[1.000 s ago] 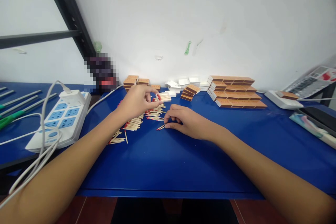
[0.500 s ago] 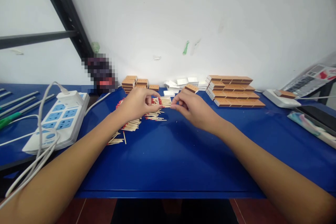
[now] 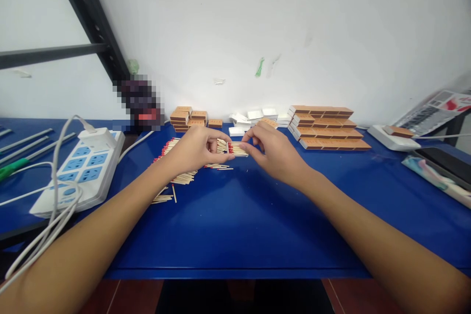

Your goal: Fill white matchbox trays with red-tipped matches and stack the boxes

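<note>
Between my two hands is a small white matchbox tray [image 3: 241, 155] filled with red-headed matches [image 3: 238, 148]. My left hand [image 3: 198, 147] grips its left end between thumb and fingers, near the match heads. At the opposite end, the thumb and fingers of my right hand [image 3: 270, 149] are closed around the tray, by the plain ends of the sticks; the exact contact is partly hidden. Loose matches [image 3: 186, 176] lie heaped on the blue table [image 3: 235, 225], under and around my left hand and wrist.
Stepped rows of brown matchboxes [image 3: 327, 132] stand at the back right. White trays [image 3: 253, 117] lie along the wall. Smaller matchbox stacks [image 3: 182, 117] sit back left. A power strip [image 3: 83, 171] with cables is at left; a phone [image 3: 447, 167] and white device [image 3: 393, 138] at right.
The tray of matches has shifted slightly right and toward me, with my left hand following. My right fingertips have moved up against its right end.
</note>
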{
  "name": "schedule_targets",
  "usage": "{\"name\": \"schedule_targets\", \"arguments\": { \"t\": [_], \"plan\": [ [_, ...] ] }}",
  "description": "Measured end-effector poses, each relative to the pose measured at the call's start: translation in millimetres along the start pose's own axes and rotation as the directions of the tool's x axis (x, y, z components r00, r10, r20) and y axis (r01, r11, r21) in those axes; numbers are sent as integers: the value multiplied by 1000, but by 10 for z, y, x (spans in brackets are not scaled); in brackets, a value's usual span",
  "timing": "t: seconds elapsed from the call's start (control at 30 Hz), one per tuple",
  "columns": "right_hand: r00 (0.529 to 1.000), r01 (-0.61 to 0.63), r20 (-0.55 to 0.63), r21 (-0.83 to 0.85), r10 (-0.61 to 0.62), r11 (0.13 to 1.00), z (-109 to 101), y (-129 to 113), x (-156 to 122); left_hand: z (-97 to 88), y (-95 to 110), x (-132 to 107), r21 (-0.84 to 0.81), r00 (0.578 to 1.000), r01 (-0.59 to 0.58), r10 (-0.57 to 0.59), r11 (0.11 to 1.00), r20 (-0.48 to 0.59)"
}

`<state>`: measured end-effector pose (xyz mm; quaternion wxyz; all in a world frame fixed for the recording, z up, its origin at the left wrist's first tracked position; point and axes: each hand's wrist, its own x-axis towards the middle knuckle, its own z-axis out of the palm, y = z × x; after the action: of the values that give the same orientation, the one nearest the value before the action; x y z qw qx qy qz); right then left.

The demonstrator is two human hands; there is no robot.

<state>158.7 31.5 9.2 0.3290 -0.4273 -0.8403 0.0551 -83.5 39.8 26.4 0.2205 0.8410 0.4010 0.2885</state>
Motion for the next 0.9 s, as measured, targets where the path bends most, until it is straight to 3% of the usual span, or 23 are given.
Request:
{"name": "schedule_targets", "arguments": {
  "t": [0.13,0.27,0.47,0.6,0.9],
  "plan": [
    [999,27,-28,18,-27,999,-17,-27,-7,-13,11,4,18,1000,12,-12,1000,-8],
    [996,68,-55,57,-65,996,17,-51,-18,-44,11,18,68,994,67,-61,995,-95],
    [963,47,259,83,-67,995,176,-52,-85,-78,-31,32,120,979,125,-103,985,-177],
    [929,-21,369,95,-15,995,212,-66,-109,-69,-46,31,122,978,127,-104,984,-179],
    [950,-6,310,97,-25,995,318,-142,-108,-56,-25,30,137,981,101,-76,985,-177]
  ]
}}
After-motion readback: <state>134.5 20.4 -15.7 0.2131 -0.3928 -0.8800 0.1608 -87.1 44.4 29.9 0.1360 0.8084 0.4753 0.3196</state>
